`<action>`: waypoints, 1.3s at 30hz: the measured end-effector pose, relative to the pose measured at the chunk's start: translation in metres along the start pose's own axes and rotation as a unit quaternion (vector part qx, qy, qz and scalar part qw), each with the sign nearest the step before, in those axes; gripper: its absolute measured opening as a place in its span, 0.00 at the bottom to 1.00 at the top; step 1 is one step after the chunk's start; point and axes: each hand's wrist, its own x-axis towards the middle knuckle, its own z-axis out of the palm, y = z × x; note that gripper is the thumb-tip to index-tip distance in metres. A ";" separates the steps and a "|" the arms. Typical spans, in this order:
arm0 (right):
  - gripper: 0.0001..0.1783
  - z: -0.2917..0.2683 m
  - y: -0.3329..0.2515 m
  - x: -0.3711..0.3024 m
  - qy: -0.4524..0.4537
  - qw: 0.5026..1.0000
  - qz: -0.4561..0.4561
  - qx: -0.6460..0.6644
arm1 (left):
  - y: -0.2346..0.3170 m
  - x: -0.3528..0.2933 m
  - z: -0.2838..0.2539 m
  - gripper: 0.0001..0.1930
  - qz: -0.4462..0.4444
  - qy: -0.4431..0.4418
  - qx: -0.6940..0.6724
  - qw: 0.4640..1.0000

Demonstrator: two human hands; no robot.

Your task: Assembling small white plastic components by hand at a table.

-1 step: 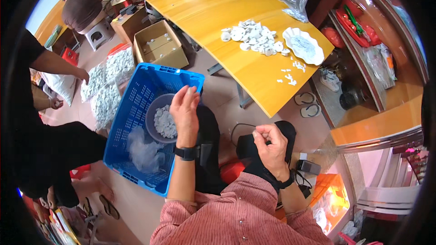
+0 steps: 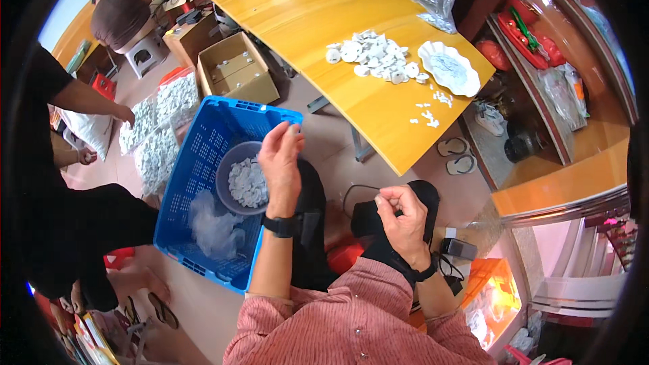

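My left hand [image 2: 280,167] is raised over the right edge of the blue plastic crate [image 2: 191,122], beside a greyish-purple bowl [image 2: 223,186]. Its thumb and fingers are pinched together, and I cannot make out anything between them. Small white pieces [image 2: 247,182] fill much of the bowl, which stands in the crate next to a crumpled clear plastic bag [image 2: 215,224]. Above my right knee, my right hand [image 2: 404,223] is closed in a pinch. Whatever its fingertips hold, if anything, is too small to name.
Ahead, a yellow wooden table [image 2: 304,34] bears round white pieces [image 2: 378,57] and a scalloped white dish [image 2: 466,81]. Packed bags of white pieces [image 2: 155,162] and an open cardboard box [image 2: 236,84] stand on the floor. Another person's hand [image 2: 125,115] hangs at left. Shelves [image 2: 541,81] rise at right.
My left hand has shifted slightly right, and its fingers have drawn together at the tips. My right hand stays almost still.
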 end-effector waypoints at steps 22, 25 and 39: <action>0.06 -0.040 0.000 0.033 0.053 0.993 -0.065 -0.078 | -0.043 0.075 0.146 0.08 0.415 -0.239 0.568 0.669; 0.06 -0.038 0.004 0.045 0.064 0.990 -0.091 -0.085 | -0.042 0.068 0.133 0.06 0.442 -0.222 0.531 0.688; 0.15 -0.038 0.037 0.103 0.049 0.888 -0.164 -0.427 | -0.033 -0.002 0.103 0.12 0.419 -0.223 0.413 0.777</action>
